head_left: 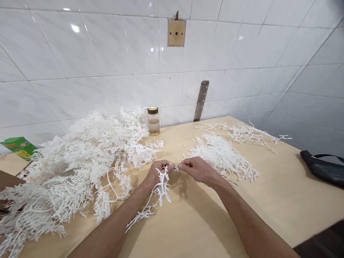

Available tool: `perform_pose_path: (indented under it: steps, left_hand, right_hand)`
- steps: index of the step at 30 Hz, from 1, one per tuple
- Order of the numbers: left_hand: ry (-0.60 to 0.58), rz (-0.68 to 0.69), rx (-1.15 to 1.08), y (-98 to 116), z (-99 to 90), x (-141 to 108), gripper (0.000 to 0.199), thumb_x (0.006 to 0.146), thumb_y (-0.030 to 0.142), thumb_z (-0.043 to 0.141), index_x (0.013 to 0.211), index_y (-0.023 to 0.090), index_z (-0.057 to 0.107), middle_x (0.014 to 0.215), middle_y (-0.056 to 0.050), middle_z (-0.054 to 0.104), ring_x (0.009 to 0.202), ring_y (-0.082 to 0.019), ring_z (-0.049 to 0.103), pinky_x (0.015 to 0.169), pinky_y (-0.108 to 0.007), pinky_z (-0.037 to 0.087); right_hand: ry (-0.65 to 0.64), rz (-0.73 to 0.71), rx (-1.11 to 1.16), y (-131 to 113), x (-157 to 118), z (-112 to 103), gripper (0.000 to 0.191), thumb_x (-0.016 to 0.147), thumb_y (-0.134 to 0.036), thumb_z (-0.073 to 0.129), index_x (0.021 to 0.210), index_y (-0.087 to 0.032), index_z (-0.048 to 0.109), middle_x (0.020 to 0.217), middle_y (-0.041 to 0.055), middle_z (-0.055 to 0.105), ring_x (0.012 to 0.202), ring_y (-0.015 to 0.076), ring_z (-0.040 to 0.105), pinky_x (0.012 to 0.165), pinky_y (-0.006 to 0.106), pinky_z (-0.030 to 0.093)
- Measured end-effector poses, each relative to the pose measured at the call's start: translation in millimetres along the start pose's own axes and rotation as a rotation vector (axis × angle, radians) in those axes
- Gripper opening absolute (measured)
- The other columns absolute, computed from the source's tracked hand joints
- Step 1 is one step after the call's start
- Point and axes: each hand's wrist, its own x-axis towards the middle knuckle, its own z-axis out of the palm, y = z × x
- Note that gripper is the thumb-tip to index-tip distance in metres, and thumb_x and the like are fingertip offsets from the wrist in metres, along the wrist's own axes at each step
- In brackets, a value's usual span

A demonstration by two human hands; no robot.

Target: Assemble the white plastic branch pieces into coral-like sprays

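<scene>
Over the middle of the table, my left hand [159,170] is closed on a white plastic branch [162,186] whose forked twigs hang below the fingers. My right hand [197,168] pinches a small white tip of it close to the left fingertips; the exact point of contact is too small to make out. A large heap of white plastic branches [80,161] fills the left of the table. Just beyond my right hand lies a flatter pile of short white twigs [221,154]. Bare, thin white stems [249,133] are spread out farther back on the right.
A lidded jar of pale liquid [154,122] stands by the tiled wall behind the heap. Against that wall leans a perforated metal strip [201,101]. A green packet [19,147] is at the far left, and a black bag [324,167] rests on the right side.
</scene>
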Motion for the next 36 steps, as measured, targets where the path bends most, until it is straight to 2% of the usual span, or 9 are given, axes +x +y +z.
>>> perform_pose_path:
  steps: [11,15,19,23,26,28,31,33,36]
  left_hand:
    - [0.025,0.004,0.080,-11,-0.7,6,0.037,0.062,0.046,0.075,0.060,0.013,0.059,0.051,0.003,0.045,0.048,-0.007,0.035,0.048,-0.022,0.026]
    - [0.117,0.013,0.151,-14,6.6,4,0.026,0.066,0.038,0.069,0.060,0.014,0.060,0.050,0.002,0.048,0.047,-0.009,0.040,0.047,-0.022,0.030]
    - [0.226,0.140,0.222,-6,12.2,-2,0.024,0.073,0.035,0.062,0.058,0.016,0.058,0.050,0.002,0.047,0.049,-0.010,0.041,0.048,-0.022,0.031]
    - [0.307,0.224,0.232,1,4.3,-2,0.026,0.073,0.037,0.065,0.057,0.017,0.059,0.054,0.002,0.048,0.052,-0.010,0.041,0.050,-0.022,0.031]
    - [0.303,0.126,0.069,-2,-3.9,2,0.030,0.072,0.044,0.068,0.063,0.017,0.058,0.051,0.005,0.044,0.047,-0.008,0.036,0.046,-0.022,0.027]
    - [0.290,0.065,-0.055,-7,-6.4,6,0.035,0.072,0.050,0.068,0.066,0.017,0.057,0.050,0.006,0.042,0.043,-0.006,0.032,0.043,-0.021,0.023]
    - [0.279,0.026,-0.185,-14,-6.1,10,0.039,0.070,0.052,0.070,0.068,0.016,0.055,0.055,0.005,0.047,0.041,-0.004,0.033,0.042,-0.020,0.022]
    - [0.287,-0.007,-0.251,-16,-5.6,12,0.038,0.070,0.051,0.070,0.073,0.016,0.056,0.061,0.004,0.051,0.041,-0.003,0.034,0.041,-0.019,0.023]
    - [0.326,-0.063,-0.346,-16,-6.7,13,0.033,0.071,0.046,0.068,0.078,0.016,0.056,0.064,0.005,0.052,0.039,-0.003,0.034,0.039,-0.019,0.022]
  right_hand:
    - [0.072,-0.041,-0.081,0,5,6,0.019,0.078,-0.032,0.056,0.071,-0.017,0.067,0.063,-0.0006,0.062,0.057,0.0116,0.050,0.053,0.023,0.035]
    - [0.181,-0.052,-0.222,1,9,18,0.013,0.075,-0.021,0.055,0.071,-0.018,0.067,0.072,0.0020,0.069,0.066,0.0143,0.058,0.060,0.024,0.039]
    - [0.290,-0.023,-0.323,-3,13,26,0.012,0.077,-0.019,0.055,0.070,-0.019,0.065,0.072,0.0023,0.069,0.066,0.0146,0.058,0.061,0.024,0.038]
    - [0.459,0.148,-0.427,4,15,5,0.010,0.078,-0.015,0.055,0.071,-0.018,0.061,0.076,0.0068,0.069,0.068,0.0172,0.059,0.063,0.027,0.038]
    - [0.596,0.212,-0.426,18,14,-18,0.008,0.079,-0.019,0.056,0.074,-0.019,0.061,0.078,0.0068,0.069,0.073,0.0194,0.060,0.067,0.029,0.040]
    - [0.622,0.181,-0.377,25,14,-24,0.008,0.081,-0.025,0.058,0.079,-0.019,0.063,0.077,0.0053,0.069,0.072,0.0196,0.061,0.068,0.029,0.041]
    - [0.469,0.037,-0.260,21,11,-15,0.016,0.084,-0.033,0.057,0.081,-0.019,0.066,0.078,0.0037,0.069,0.071,0.0182,0.062,0.069,0.029,0.043]
    - [0.238,-0.093,-0.189,11,6,-2,0.020,0.085,-0.036,0.057,0.085,-0.020,0.068,0.083,0.0035,0.070,0.073,0.0169,0.062,0.070,0.028,0.044]
    - [-0.129,-0.217,-0.132,-8,-4,16,0.030,0.084,-0.039,0.062,0.107,-0.021,0.067,0.091,0.0040,0.070,0.073,0.0155,0.061,0.066,0.026,0.044]
